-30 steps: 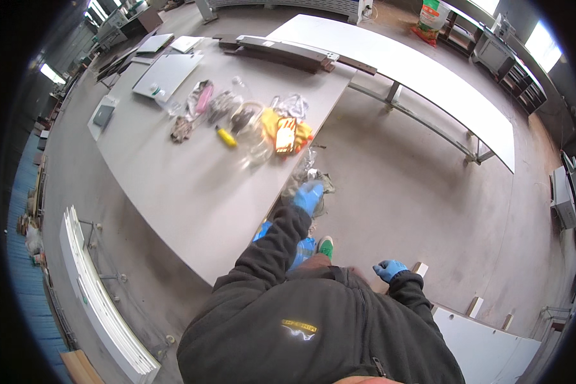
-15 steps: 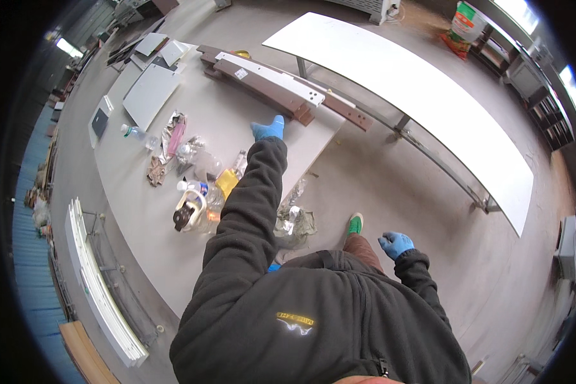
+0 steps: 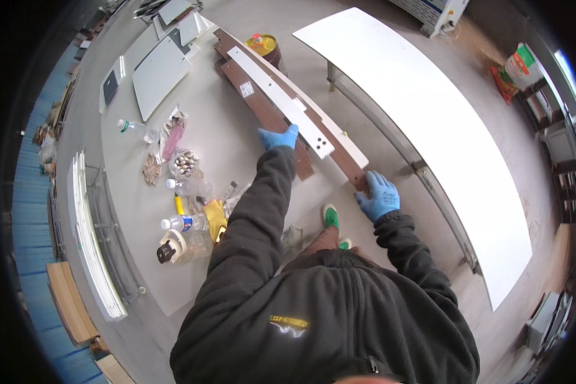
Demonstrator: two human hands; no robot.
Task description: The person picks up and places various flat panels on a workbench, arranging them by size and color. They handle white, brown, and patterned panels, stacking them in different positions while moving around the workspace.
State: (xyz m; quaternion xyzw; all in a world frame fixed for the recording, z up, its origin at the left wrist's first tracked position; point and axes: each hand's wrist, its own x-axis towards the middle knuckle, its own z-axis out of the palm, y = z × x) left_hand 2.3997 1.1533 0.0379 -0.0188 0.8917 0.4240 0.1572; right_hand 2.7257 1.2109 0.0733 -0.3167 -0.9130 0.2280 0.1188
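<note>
Nearby, clear bottles (image 3: 192,187) left of the stacked boards (image 3: 280,99)

A white bench (image 3: 429,121) stands on grey floor (image 3: 493,345) past the right edge of the tabletop (image 3: 227,144). A window (image 3: 569,75) glows.

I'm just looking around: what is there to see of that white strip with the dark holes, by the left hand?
The white strip is long, narrow and smooth-looking, perhaps coated board. A cluster of dark round holes marks its near end. It lies lengthwise among long brown boards, slanting from the far left toward the near right. The blue-gloved left hand is close against its left edge; whether it touches the strip is unclear.
</note>
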